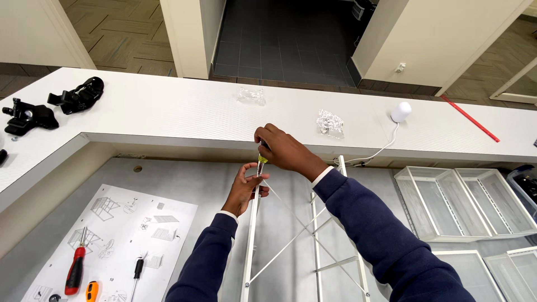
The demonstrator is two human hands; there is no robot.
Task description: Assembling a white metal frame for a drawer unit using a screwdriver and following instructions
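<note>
White tabletop (pixel 184 109) is wrapping around the corner of a room with beige walls, and a grey floor is lying below it, seen from the head camera looking down.

Head view: the right hand (pixel 286 150) is closing round the handle of a screwdriver (pixel 261 159), whose yellow-green collar is showing just under the fist, with the tip pointing down at the top of a white metal frame (pixel 251 235). The left hand (pixel 246 187) is pinching the top of the frame's upright just below the tool, fingers narrow around the post, steadying it. Thin diagonal braces are crossing between the frame's uprights. The fastener itself is too small to make out.

By my reading, the step in hand is driving a screw into the top of the frame; the next move is calling for the tip to be kept seated and in line with the post while the left hand is holding the upright from twisting.

On the floor to the left, an instruction sheet (pixel 120 240) is lying with a red screwdriver (pixel 75 268), an orange tool (pixel 92 291) and a black-handled driver (pixel 137 271) on it. Wire baskets (pixel 464 201) are resting to the right. On the tabletop, two small plastic bags (pixel 330 123), black clamps (pixel 53 106) and a white device (pixel 401 112) with a cable are sitting well apart.
</note>
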